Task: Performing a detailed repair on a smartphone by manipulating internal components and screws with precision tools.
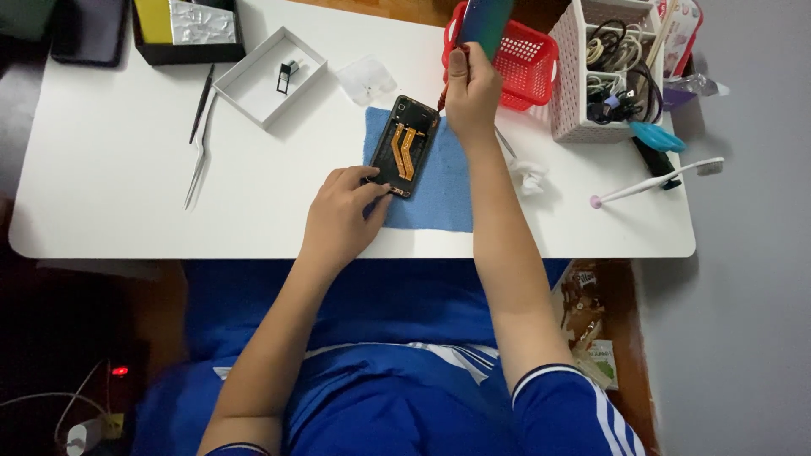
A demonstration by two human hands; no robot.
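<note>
Opened phone (405,145), back removed, lying face down on a blue cloth (439,190) near the middle of a white table (118,160); two orange ribbon cables run lengthwise over its dark interior. Left hand (342,215) rests on the cloth at the phone's near end, fingers curled, fingertips pressing the lower edge to pin it; it grips nothing. Right hand (471,89) is closed around a glossy blue-green back panel (483,24), lifted upright above the phone's far end; something thin and red shows below this fist, too little visible to identify. Beyond lie a red basket (528,63), a white basket of cables (604,72), a shallow white tray (269,78) holding a small dark part, metal tweezers (199,143) and a white toothbrush (663,179). For sound technique, as judged here: keep the left fingertips on the frame edge only, clear of the ribbon cables; hold the panel by its rim, well away from the exposed interior; keep the phone square on the cloth so that it cannot slide.
</note>
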